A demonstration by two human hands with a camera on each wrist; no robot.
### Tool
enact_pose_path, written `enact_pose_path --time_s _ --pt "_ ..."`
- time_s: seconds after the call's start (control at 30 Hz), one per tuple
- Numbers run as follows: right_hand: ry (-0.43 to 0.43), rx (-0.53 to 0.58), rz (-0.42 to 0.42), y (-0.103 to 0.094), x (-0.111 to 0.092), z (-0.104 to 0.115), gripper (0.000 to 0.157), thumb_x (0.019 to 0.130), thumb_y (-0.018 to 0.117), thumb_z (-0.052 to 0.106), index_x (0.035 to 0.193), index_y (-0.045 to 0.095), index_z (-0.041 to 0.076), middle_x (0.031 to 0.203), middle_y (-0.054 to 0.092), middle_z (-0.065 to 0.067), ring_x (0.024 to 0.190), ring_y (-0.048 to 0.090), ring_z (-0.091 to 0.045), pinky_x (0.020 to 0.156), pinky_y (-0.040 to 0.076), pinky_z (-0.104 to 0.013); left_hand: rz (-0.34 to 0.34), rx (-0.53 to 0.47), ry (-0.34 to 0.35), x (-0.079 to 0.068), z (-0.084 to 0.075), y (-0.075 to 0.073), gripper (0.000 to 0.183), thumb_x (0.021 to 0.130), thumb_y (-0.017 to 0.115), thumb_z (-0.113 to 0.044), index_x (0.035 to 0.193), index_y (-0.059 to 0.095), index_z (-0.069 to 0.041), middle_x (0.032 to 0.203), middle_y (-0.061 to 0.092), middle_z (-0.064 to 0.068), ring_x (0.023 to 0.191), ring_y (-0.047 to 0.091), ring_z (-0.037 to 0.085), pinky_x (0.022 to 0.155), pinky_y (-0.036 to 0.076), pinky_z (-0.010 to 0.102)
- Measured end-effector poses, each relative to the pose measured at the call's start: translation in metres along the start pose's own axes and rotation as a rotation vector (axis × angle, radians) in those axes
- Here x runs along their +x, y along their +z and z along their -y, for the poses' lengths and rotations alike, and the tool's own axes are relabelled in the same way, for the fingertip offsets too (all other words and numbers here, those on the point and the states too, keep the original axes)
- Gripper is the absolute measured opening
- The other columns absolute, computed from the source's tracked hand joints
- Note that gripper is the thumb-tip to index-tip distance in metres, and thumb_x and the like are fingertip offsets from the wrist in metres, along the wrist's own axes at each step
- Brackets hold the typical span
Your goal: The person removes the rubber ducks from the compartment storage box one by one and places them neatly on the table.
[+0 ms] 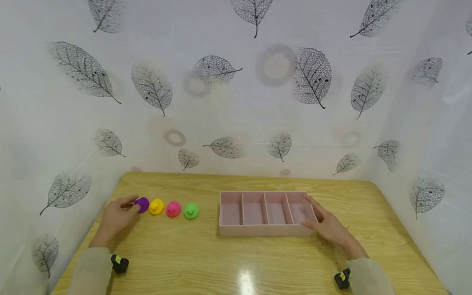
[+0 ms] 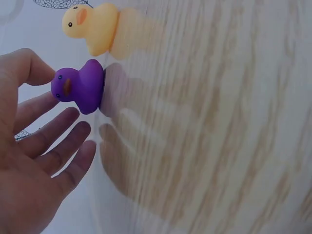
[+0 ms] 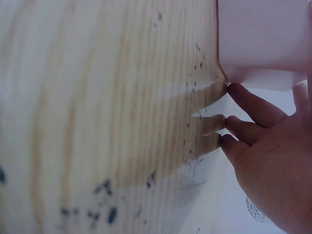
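Observation:
A purple rubber duck (image 1: pixel 142 204) stands at the left end of a row of ducks on the table. My left hand (image 1: pixel 117 217) pinches its head between thumb and index finger; in the left wrist view the other fingers (image 2: pixel 73 163) are spread beside the purple duck (image 2: pixel 80 87). A pink tray (image 1: pixel 267 231) with bare compartments sits right of the ducks. My right hand (image 1: pixel 330 224) holds the tray's right end, thumb at the front corner and a finger at the back one. Up close, the right hand's lower fingertips (image 3: pixel 228 141) rest on the table beside the tray (image 3: pixel 263 34).
A yellow duck (image 1: pixel 156 206), a pink duck (image 1: pixel 173 209) and a green duck (image 1: pixel 191 211) line up beside the purple one. The wooden table (image 1: pixel 196 262) carries dark specks near the right hand. A leaf-patterned white curtain (image 1: pixel 238 107) encloses the back and sides.

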State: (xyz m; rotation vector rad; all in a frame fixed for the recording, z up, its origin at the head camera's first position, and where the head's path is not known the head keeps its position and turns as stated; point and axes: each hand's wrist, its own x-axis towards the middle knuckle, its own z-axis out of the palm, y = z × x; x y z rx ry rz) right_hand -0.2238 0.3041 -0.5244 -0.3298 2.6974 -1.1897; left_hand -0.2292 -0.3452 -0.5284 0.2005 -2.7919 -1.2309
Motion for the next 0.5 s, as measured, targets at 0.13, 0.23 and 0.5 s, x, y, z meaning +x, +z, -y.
enact_pose_path --time_s 0.13,0.23,0.5 --pt "-0.006 0.01 0.002 0.001 0.0 0.001 0.088 0.103 0.068 0.04 0.171 0.013 0.032 0.173 0.02 -0.025 0.148 0.038 -0.057 0.112 0.041 -0.075 -0.072 -0.013 0.021 0.0 -0.008 -0.003 0.052 0.103 0.063 -0.024 0.149 0.056 0.001 0.149 0.054 0.034 0.136 0.052 0.049 0.111 0.045 0.066" --pt "-0.007 0.011 0.003 0.002 0.0 0.0 0.087 0.103 0.067 0.04 0.171 0.012 0.032 0.174 0.019 -0.024 0.148 0.037 -0.057 0.113 0.04 -0.075 -0.184 -0.019 0.098 0.001 -0.017 -0.004 0.049 0.099 0.066 -0.018 0.143 0.061 0.002 0.147 0.056 0.033 0.136 0.051 0.05 0.111 0.043 0.067" --pt "0.024 -0.04 -0.021 -0.003 -0.004 0.004 0.087 0.102 0.067 0.044 0.171 0.015 0.03 0.173 0.02 -0.025 0.151 0.033 -0.055 0.118 0.035 -0.072 -0.275 0.024 0.251 0.005 -0.046 -0.006 0.049 0.098 0.069 -0.021 0.142 0.061 0.0 0.149 0.054 0.032 0.141 0.046 0.053 0.117 0.037 0.069"
